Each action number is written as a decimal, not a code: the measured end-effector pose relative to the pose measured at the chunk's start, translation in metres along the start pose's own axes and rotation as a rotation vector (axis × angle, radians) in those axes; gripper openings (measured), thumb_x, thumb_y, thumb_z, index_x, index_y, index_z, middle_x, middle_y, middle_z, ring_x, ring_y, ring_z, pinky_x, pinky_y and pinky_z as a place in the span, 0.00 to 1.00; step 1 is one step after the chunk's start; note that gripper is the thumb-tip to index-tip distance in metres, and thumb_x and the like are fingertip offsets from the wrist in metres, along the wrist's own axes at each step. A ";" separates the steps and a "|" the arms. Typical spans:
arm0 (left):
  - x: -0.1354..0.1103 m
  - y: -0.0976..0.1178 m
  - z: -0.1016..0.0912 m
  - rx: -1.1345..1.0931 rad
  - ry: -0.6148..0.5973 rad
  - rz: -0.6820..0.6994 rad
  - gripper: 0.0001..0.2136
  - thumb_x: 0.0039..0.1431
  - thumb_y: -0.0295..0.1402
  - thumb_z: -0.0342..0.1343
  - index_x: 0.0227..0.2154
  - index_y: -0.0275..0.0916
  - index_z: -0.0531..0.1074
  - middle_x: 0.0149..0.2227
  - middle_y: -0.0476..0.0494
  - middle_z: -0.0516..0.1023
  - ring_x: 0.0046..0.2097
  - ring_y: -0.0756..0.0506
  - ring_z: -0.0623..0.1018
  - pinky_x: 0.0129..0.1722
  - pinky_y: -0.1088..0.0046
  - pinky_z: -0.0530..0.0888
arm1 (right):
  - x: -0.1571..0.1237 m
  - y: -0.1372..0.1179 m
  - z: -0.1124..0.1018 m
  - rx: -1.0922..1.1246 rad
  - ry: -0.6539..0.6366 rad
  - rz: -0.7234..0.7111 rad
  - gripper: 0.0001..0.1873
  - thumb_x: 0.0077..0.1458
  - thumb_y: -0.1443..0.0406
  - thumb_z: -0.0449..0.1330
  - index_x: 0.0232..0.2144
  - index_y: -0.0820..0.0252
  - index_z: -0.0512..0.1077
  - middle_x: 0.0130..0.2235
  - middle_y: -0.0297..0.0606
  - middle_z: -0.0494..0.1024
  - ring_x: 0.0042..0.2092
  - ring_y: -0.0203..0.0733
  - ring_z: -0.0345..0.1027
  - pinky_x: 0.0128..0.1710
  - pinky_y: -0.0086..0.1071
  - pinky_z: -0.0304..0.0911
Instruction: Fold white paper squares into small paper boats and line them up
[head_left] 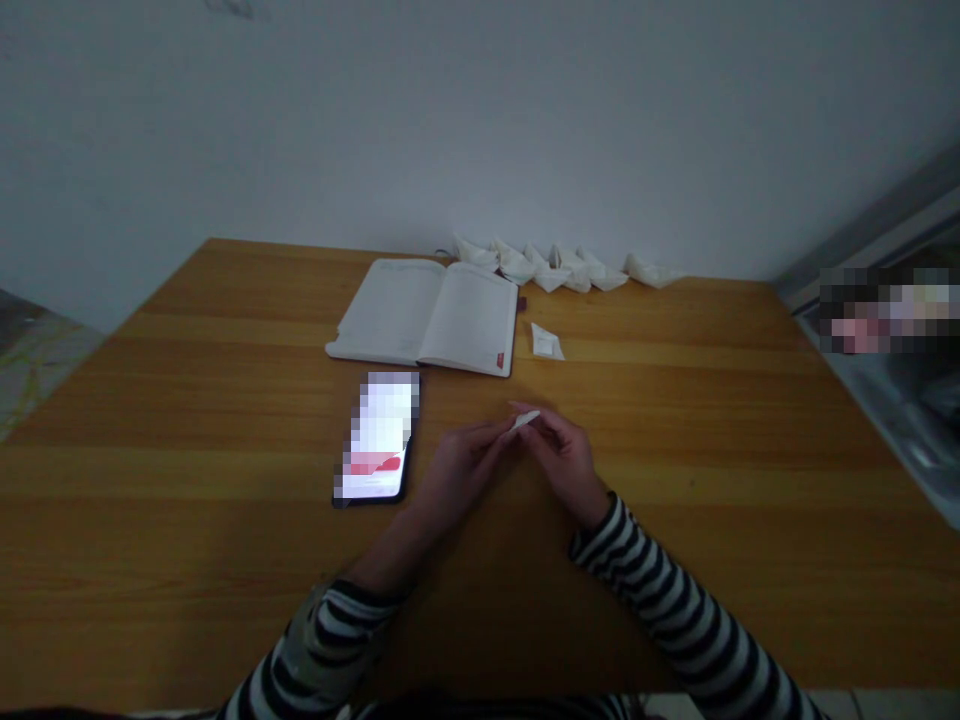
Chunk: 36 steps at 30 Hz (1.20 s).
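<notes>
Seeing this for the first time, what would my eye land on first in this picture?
Probably the left hand and right hand at the middle of the wooden table, pinching a small piece of white paper between them. Along the table's far edge sits a row of folded paper boats, just behind an open notebook. A bright phone lies to the left of the hands.

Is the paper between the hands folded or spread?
Folded: the paper shows as a narrow strip between the left hand and right hand.
</notes>
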<state>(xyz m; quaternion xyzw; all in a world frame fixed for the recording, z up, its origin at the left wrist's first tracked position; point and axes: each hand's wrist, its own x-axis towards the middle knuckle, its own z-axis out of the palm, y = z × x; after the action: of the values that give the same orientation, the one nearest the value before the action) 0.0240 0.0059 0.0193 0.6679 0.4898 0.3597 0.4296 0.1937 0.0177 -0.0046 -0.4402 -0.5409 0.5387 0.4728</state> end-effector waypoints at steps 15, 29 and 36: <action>-0.002 -0.002 0.005 -0.047 -0.044 -0.044 0.19 0.67 0.38 0.50 0.57 0.38 0.71 0.49 0.44 0.82 0.47 0.43 0.81 0.49 0.68 0.75 | -0.002 0.010 -0.001 -0.055 -0.049 -0.011 0.23 0.61 0.55 0.59 0.56 0.53 0.72 0.48 0.40 0.80 0.48 0.45 0.75 0.48 0.38 0.72; 0.000 0.002 0.005 0.007 -0.066 -0.069 0.16 0.66 0.36 0.49 0.52 0.39 0.74 0.41 0.45 0.83 0.40 0.44 0.81 0.43 0.71 0.75 | -0.002 0.009 0.000 -0.098 -0.039 -0.017 0.21 0.61 0.57 0.59 0.55 0.53 0.74 0.44 0.39 0.82 0.43 0.45 0.76 0.44 0.40 0.73; -0.002 -0.004 0.007 0.108 -0.018 -0.059 0.14 0.62 0.30 0.52 0.50 0.40 0.72 0.41 0.42 0.83 0.40 0.44 0.82 0.40 0.71 0.75 | -0.010 0.000 0.006 -0.415 -0.005 -0.161 0.24 0.60 0.59 0.60 0.58 0.51 0.71 0.39 0.39 0.81 0.34 0.42 0.72 0.37 0.38 0.71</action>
<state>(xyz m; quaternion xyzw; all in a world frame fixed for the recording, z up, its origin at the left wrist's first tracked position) 0.0282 0.0029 0.0130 0.6788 0.5241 0.3137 0.4076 0.1896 0.0066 -0.0049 -0.4820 -0.6749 0.3773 0.4121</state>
